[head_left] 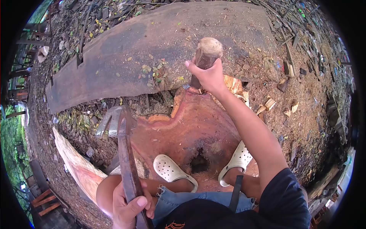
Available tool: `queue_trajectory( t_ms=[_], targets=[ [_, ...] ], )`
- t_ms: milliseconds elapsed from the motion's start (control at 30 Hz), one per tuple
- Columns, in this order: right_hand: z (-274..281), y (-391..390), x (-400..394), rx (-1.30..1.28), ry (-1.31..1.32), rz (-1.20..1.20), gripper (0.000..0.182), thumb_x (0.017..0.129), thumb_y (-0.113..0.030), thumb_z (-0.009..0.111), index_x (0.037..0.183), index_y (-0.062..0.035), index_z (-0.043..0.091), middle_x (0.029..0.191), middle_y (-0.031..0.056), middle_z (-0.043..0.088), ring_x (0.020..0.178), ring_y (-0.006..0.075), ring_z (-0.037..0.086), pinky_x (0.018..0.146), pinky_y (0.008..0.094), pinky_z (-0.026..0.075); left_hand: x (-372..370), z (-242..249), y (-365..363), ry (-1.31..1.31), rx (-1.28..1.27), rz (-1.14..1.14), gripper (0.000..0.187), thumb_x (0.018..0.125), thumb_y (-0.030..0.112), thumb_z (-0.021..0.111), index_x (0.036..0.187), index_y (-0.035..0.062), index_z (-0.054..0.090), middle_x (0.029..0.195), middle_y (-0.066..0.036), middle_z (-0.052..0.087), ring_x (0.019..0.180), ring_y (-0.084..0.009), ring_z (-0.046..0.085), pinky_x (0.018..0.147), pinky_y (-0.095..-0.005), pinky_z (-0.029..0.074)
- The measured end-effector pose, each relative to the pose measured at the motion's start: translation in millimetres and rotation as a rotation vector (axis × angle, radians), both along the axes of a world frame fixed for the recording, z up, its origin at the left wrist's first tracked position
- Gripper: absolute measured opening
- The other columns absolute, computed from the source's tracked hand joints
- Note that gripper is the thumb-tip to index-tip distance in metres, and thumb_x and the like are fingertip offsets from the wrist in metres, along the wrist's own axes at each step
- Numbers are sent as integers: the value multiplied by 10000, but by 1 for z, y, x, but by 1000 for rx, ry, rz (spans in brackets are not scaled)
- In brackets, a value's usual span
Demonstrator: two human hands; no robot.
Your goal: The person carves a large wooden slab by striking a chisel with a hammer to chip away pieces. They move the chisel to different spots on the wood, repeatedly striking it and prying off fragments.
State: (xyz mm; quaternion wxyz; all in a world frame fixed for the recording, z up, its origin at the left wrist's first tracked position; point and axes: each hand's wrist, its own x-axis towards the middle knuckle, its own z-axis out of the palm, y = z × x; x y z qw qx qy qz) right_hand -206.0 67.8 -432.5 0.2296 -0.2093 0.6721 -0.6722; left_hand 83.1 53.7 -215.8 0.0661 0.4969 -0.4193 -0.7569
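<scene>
My left hand (133,206) is wrapped round the long dark wooden handle of an adze (129,168), low down near my lap. The adze's grey metal head (109,121) points left at the upper end of the handle. With my right hand (207,76) I grip a short, thick piece of wood (205,58), dark along its side with a pale, rounded top. It stands roughly upright at the far edge of a broad reddish tree stump (183,126), its lower end partly hidden by my fingers. A dark hollow (199,162) opens in the stump between my feet.
Cream clogs (173,168) are on my feet at the stump. A long pale hewn timber (78,168) lies to the left. Behind the stump stretches a brown sheet (126,68) with leaves and chips. Wood chips (270,104) and sawdust cover the ground to the right.
</scene>
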Motion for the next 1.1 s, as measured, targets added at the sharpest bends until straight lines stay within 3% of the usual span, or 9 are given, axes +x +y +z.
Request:
queue_trajectory(
  t_ms=[200,433,633,700,833,900,967,1000,1100],
  targets=[
    [6,6,-1,121,-14,151,313,768,-164,706,1001,20,608,907,67,659,835,106,590,796,294,474,-5,9,-9,-43,-324,-155,561,763,224,700,1151,-70,421,579,-66,514,440,-133,501,424,-225,394],
    [2,9,-1,-54,11,159,302,770,-153,717,1004,3,607,873,42,641,790,94,568,735,282,470,-78,61,-28,192,-942,-54,535,733,248,709,1081,-41,423,620,-47,523,471,-114,508,436,-216,402],
    [14,15,6,-42,55,193,320,754,-171,717,990,17,610,850,62,650,784,100,570,732,285,469,-112,-38,-43,-211,-1398,-558,274,715,125,623,891,-36,490,619,-116,531,541,-206,562,509,-328,449],
    [10,18,9,-19,14,239,314,748,-173,713,978,18,616,848,75,651,779,101,572,737,291,470,-116,-43,-48,-339,-864,-867,134,685,41,586,774,-6,498,592,-22,500,465,-118,486,428,-281,390],
    [0,11,-6,-112,60,135,266,747,-140,692,957,10,625,816,69,655,758,94,575,730,286,472,-110,45,-34,-351,-1131,-760,234,670,142,624,806,-22,527,622,-91,514,603,-184,504,577,-328,436],
    [-14,8,-4,-142,59,126,273,731,-118,674,967,3,609,801,87,656,746,102,585,737,288,475,-105,124,-36,-490,-1419,-464,190,660,116,630,800,27,536,658,-26,499,572,-137,464,548,-260,391],
    [-18,6,-4,-124,68,149,271,726,-130,666,958,-1,610,816,104,659,744,121,600,744,293,479,-122,181,-34,255,-1746,22,115,764,146,530,737,34,532,640,4,509,517,-120,460,481,-238,386],
    [-20,5,-5,-119,68,156,279,724,-134,666,962,0,610,821,108,659,746,125,603,746,293,480,-141,212,-28,140,-2055,408,193,826,192,519,792,5,553,651,-34,538,527,-128,496,561,-223,429],
    [-17,9,-2,-125,55,164,299,726,-132,675,986,2,612,843,102,665,770,124,609,752,285,482,-144,190,-44,487,-1906,84,247,772,211,581,825,-29,566,688,-97,560,642,-198,533,626,-277,442]
  ],
)
